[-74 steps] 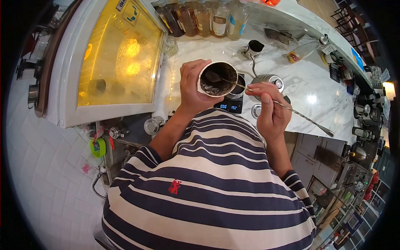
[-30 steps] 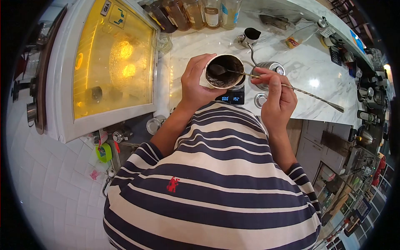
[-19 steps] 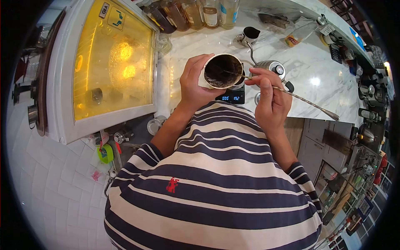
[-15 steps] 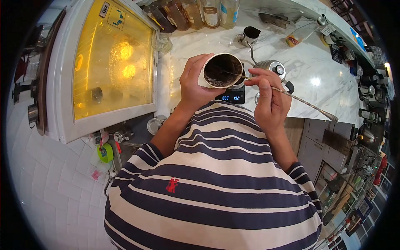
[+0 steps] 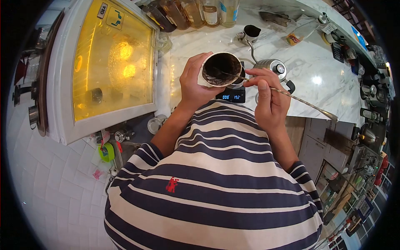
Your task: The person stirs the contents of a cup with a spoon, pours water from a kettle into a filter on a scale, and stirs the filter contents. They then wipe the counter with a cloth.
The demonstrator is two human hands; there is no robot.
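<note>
My left hand [image 5: 194, 81] is wrapped round a white cup [image 5: 203, 78], tilted so that its mouth faces me. Dark brown matter coats the inside; whether it is wet or powdery I cannot tell. Between the fingers of my right hand [image 5: 268, 93] is a long twisted bar spoon [image 5: 301, 101]. One end of it reaches into the cup, and the rounded end points down to the right. Below the cup a black digital scale [image 5: 232, 96] shows lit blue figures. A dark-rimmed vessel, partly hidden by the cup, stands over the scale.
Right of the scale stands a steel gooseneck kettle [image 5: 273, 68], with a small metal pitcher [image 5: 251, 34] behind it. Several bottles [image 5: 191, 12] line the back of the marble counter [image 5: 321, 91]. On the left is a glass-fronted, yellow-lit cabinet [image 5: 114, 62].
The cup has shifted very slightly left and up in my left hand. The spoon's end still sits inside it, and my right hand has barely moved.
</note>
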